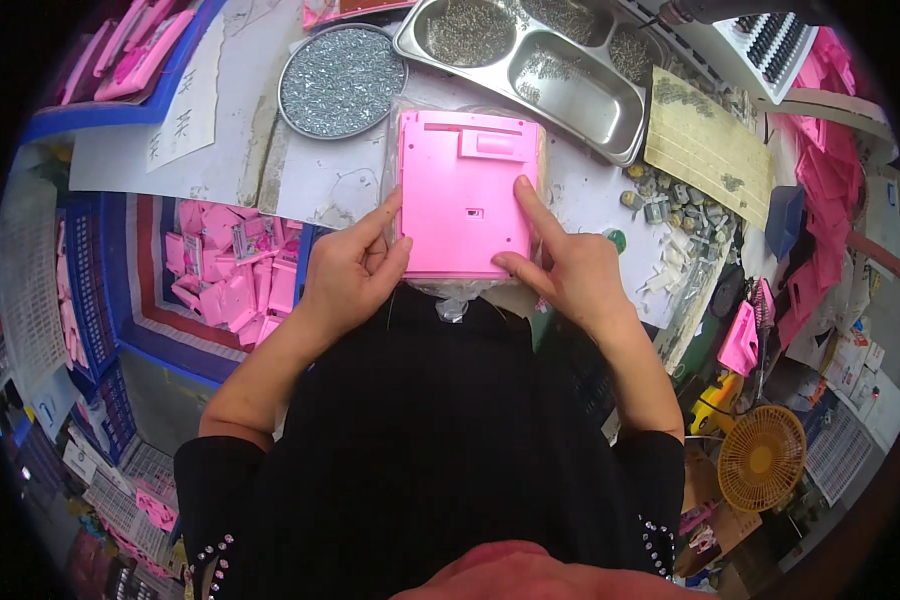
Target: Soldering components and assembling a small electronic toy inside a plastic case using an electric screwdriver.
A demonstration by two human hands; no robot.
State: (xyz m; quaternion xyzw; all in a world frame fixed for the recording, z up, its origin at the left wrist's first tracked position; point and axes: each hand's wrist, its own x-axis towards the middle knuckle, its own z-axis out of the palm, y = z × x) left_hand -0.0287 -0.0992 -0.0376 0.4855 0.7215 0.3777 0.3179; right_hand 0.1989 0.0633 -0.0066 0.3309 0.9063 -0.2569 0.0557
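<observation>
A flat pink plastic casing (463,190) lies back-up on the workbench inside a clear plastic bag (452,298). My left hand (355,265) holds its left edge, thumb on the lower left corner. My right hand (570,265) grips the lower right corner, with the forefinger stretched out and pressing on the casing's right side. Both of my forearms come up from the lower edge over my black garment.
Behind the casing stand a round metal tin of screws (341,80) and a divided steel tray of screws (540,65). A blue crate of pink parts (235,275) sits at the left. Small metal parts (670,205) lie at the right; a small orange fan (762,457) stands lower right.
</observation>
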